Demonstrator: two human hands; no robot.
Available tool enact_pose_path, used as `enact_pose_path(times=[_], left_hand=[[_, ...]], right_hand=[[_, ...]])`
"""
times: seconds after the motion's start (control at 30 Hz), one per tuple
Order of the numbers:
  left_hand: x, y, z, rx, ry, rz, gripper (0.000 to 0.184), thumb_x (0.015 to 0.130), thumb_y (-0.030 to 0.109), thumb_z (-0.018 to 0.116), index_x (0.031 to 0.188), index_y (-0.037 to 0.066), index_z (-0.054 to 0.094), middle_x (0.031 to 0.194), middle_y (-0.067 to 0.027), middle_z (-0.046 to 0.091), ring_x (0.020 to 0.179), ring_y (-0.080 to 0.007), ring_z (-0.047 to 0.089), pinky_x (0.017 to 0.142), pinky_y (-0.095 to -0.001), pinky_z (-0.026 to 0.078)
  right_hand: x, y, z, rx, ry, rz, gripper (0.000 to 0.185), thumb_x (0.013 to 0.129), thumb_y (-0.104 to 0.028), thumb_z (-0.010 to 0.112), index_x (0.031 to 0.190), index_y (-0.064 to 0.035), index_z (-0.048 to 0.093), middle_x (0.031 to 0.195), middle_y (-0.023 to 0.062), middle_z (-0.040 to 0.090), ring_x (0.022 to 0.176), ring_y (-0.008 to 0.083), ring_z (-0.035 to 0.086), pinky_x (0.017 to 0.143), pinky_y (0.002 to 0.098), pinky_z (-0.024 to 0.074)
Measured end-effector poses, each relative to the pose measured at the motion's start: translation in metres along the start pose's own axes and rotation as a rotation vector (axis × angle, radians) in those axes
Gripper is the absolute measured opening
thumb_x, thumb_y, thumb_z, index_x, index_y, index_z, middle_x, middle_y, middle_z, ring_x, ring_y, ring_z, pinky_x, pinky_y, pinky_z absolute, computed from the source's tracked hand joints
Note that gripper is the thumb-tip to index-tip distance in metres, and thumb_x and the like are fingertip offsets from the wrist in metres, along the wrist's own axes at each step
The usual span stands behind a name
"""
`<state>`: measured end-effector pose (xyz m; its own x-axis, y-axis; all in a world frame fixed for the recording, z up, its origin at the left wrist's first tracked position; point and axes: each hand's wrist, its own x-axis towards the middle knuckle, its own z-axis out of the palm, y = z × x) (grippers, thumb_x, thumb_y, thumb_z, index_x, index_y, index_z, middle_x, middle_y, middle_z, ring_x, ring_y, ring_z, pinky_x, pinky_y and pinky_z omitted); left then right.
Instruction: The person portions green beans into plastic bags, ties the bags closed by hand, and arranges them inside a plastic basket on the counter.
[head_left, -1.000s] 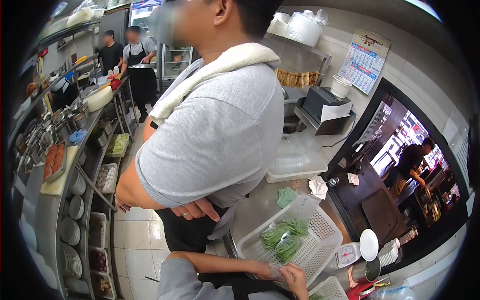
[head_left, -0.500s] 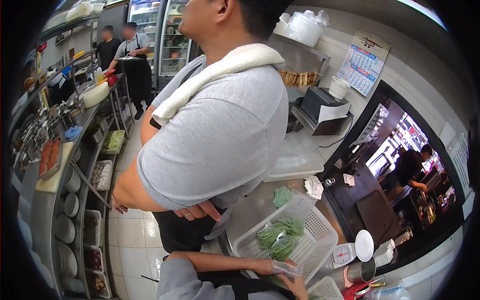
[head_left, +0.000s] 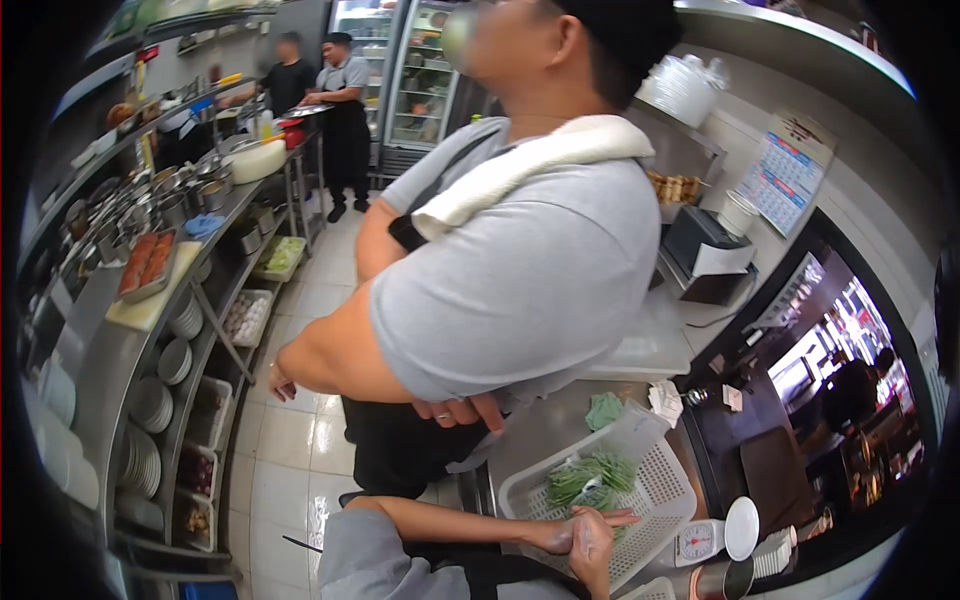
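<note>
My left hand (head_left: pixel 553 537) reaches in from the left over the near edge of a white perforated basket (head_left: pixel 655 492). Against it presses my right hand (head_left: pixel 592 552), which comes up from below. A shiny, clear plastic bag (head_left: pixel 597 530) shows between and over the hands, partly hidden by them. Some fingers point out toward the right while the palms lie close together. Just beyond, inside the basket, lie bundles of long green beans (head_left: pixel 590 478), some in clear plastic. A clear plastic sheet (head_left: pixel 637 432) stands at the basket's far side.
A co-worker in a grey shirt (head_left: pixel 520 290) stands close ahead with arms folded. A kitchen scale (head_left: pixel 697 541) and a steel pot (head_left: pixel 722 580) stand right of the basket. A green cloth (head_left: pixel 604 410) lies behind it. Shelves with plates (head_left: pixel 150 405) line the left.
The view has swung left, so everything sits further right. My hands, earlier apart around the clear bag, are now pressed together, and the bag shows less.
</note>
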<state>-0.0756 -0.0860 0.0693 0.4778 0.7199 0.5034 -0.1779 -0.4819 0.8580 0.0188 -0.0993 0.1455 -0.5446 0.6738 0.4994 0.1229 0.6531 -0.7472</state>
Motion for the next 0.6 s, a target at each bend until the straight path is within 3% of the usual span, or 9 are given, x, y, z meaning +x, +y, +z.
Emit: enact_pose_path(times=[0.03,0.17,0.27,0.3,0.37,0.4,0.47,0.5,0.6], left_hand=[[0.007,0.018,0.000,-0.018,0.068,0.039,0.055,0.092,0.024,0.044,0.138,-0.001,0.026,0.147,-0.0154,0.018,0.138,-0.0227,0.011,0.110,-0.0340,0.012],[0.013,0.061,-0.010,-0.048,0.277,0.091,0.051,0.094,0.029,0.039,0.135,0.000,0.032,0.146,-0.0147,0.021,0.136,-0.0239,0.017,0.109,-0.0350,0.016],[0.004,0.089,-0.026,-0.057,0.414,0.123,0.050,0.095,0.033,0.036,0.133,0.000,0.037,0.145,-0.0142,0.024,0.135,-0.0247,0.021,0.108,-0.0357,0.019],[0.001,0.100,-0.031,-0.067,0.456,0.136,0.050,0.095,0.035,0.035,0.132,0.000,0.038,0.145,-0.0140,0.024,0.134,-0.0250,0.022,0.108,-0.0359,0.020],[-0.006,0.124,-0.040,-0.075,0.537,0.169,0.051,0.096,0.038,0.032,0.131,0.001,0.041,0.144,-0.0137,0.026,0.133,-0.0256,0.025,0.108,-0.0364,0.022],[-0.007,0.139,-0.041,-0.078,0.576,0.191,0.050,0.096,0.036,0.033,0.131,0.002,0.041,0.144,-0.0136,0.027,0.133,-0.0256,0.026,0.108,-0.0365,0.023],[-0.012,0.161,-0.043,-0.087,0.641,0.237,0.048,0.096,0.034,0.034,0.131,0.003,0.041,0.144,-0.0135,0.028,0.132,-0.0255,0.028,0.107,-0.0368,0.024],[-0.014,0.167,-0.044,0.012,0.605,0.283,0.042,0.096,0.026,0.035,0.131,0.003,0.042,0.146,-0.0117,0.024,0.135,-0.0239,0.021,0.108,-0.0338,0.022],[-0.016,0.177,-0.033,-0.096,0.493,0.303,0.041,0.097,0.024,0.034,0.131,0.003,0.042,0.146,-0.0117,0.023,0.135,-0.0241,0.021,0.109,-0.0350,0.020]], right_hand=[[0.005,-0.004,0.001,-0.017,-0.073,-0.069,0.018,0.084,-0.008,0.047,0.073,0.0024,0.056,0.070,0.0145,0.056,0.071,0.0297,0.056,0.080,0.0393,0.0442],[0.025,-0.033,0.017,-0.063,-0.200,-0.286,0.020,0.087,-0.012,0.046,0.077,0.0024,0.056,0.074,0.0128,0.059,0.068,0.0250,0.057,0.076,0.0376,0.0461],[0.027,-0.049,0.021,0.052,-0.119,-0.374,0.032,0.088,-0.026,0.050,0.093,0.0047,0.057,0.088,0.0154,0.061,0.090,0.0281,0.057,0.088,0.0402,0.0422],[0.024,-0.046,0.022,-0.108,0.069,-0.415,0.044,0.084,-0.035,0.057,0.105,0.0040,0.052,0.096,0.0152,0.059,0.095,0.0296,0.056,0.094,0.0448,0.0361],[0.026,-0.042,0.021,-0.160,0.365,-0.349,0.074,0.078,-0.047,0.063,0.126,0.0033,0.037,0.121,0.0174,0.043,0.116,0.0305,0.038,0.103,0.0460,0.0248],[0.027,-0.038,0.018,-0.058,0.467,-0.241,0.087,0.077,-0.050,0.063,0.135,0.0032,0.026,0.138,0.0200,0.030,0.132,0.0299,0.022,0.107,0.0427,0.0196],[0.040,-0.055,0.016,0.142,0.447,-0.112,0.094,0.074,-0.050,0.066,0.138,0.0008,0.019,0.139,0.0182,0.027,0.129,0.0297,0.027,0.106,0.0404,0.0228],[0.043,-0.063,0.013,0.240,0.438,-0.044,0.097,0.073,-0.049,0.068,0.139,-0.0004,0.016,0.140,0.0173,0.025,0.127,0.0295,0.030,0.105,0.0392,0.0244],[0.037,-0.066,0.000,0.658,0.174,0.150,0.107,0.061,-0.049,0.079,0.137,0.0007,0.022,0.137,0.0159,0.030,0.125,0.0259,0.033,0.103,0.0362,0.0279]])
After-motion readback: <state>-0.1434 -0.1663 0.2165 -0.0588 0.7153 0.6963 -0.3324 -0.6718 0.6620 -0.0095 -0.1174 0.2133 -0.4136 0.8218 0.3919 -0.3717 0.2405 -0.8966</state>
